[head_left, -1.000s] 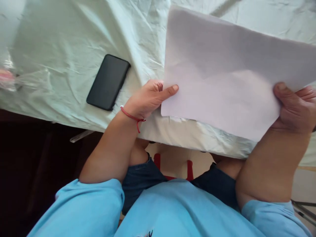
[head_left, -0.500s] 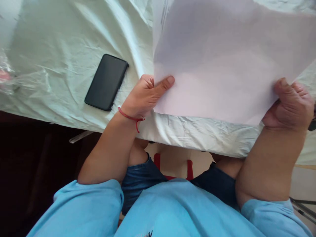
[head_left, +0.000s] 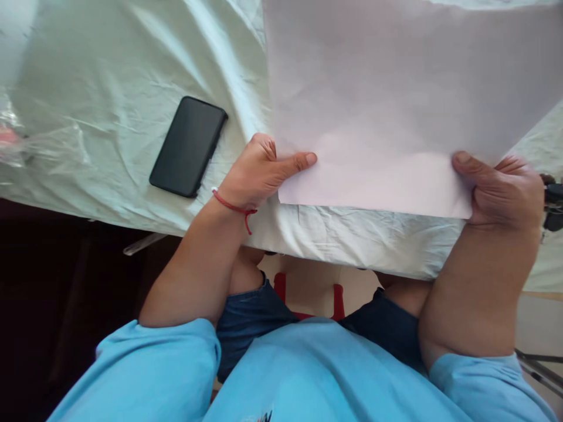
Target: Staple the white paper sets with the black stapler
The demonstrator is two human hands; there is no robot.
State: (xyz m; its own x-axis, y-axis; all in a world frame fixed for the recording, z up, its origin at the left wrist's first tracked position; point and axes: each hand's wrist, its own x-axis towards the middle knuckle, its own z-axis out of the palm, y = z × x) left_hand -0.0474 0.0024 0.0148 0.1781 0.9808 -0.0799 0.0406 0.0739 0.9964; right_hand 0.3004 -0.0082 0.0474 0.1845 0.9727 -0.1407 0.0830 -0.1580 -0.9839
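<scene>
A large white sheet of paper (head_left: 387, 111) is held up over the cloth-covered table, its far edge running out of view at the top. My left hand (head_left: 264, 170) grips its near left side, the thumb lying flat on top and the fingers hidden underneath. At the near right side my right hand (head_left: 505, 190) pinches the paper the same way, thumb above. A red string bracelet circles my left wrist. Left of that hand, apart from it, lies a black smartphone (head_left: 189, 146) with a dark screen.
A pale green wrinkled cloth (head_left: 109, 117) covers the table. Crumpled clear plastic (head_left: 48, 146) lies at the far left. Small dark objects (head_left: 554, 205), perhaps keys, sit beyond my right hand. A red stool frame (head_left: 338, 302) shows below the table edge.
My right hand has shifted left, and its thumb now lies further in on the paper. The sheet looks flatter, and the faint print at its upper left no longer shows.
</scene>
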